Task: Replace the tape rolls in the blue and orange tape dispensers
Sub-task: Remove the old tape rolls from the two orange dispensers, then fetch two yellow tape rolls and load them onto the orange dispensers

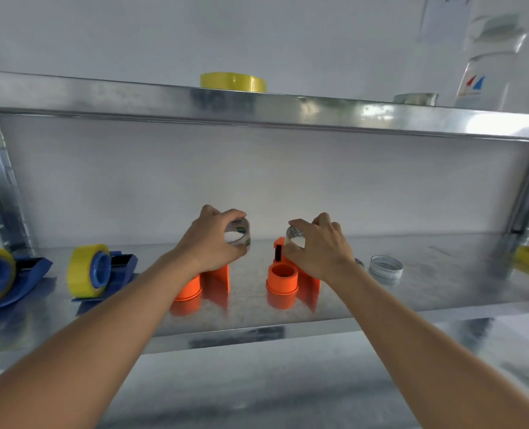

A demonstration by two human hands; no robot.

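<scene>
Two hands reach onto the metal shelf [443,274] — the left hand [209,239] curls round a white tape core [240,232], held above the left orange dispenser [206,281]; the right hand [319,246] pinches a second white core [295,235] over the right orange dispenser [288,278]; at nine o'clock stand two blue dispensers [6,274] [102,269], each carrying a yellow roll; at three o'clock lies an empty white ring [385,267]; at twelve o'clock, on the upper shelf [102,97] — a yellow tape roll [233,81].
</scene>
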